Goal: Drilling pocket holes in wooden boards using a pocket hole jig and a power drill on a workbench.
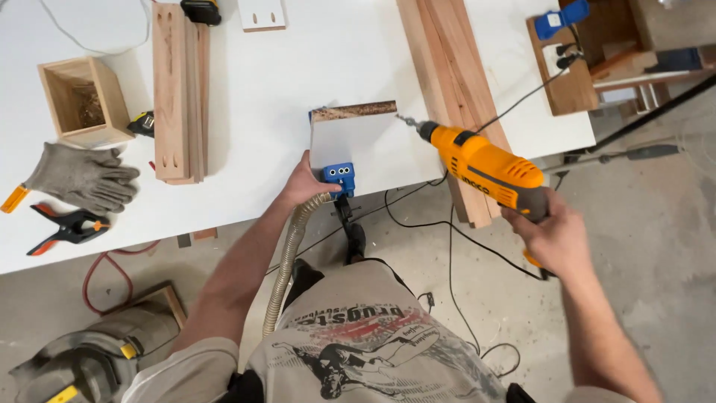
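Right hand point(556, 235) grips drill point(481, 166), beside panel point(354, 138).

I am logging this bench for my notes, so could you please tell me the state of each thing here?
Drill: held in right hand, off the panel.
White panel: upright, steadied by left hand.
Blue jig: against the panel.
Wooden box: open-topped.
Gloves: lying unworn.
Orange clamp: lying loose.

Matt white board point(350, 142), glossy orange plastic drill point(485, 170), rough bare-wood planks point(451, 82).
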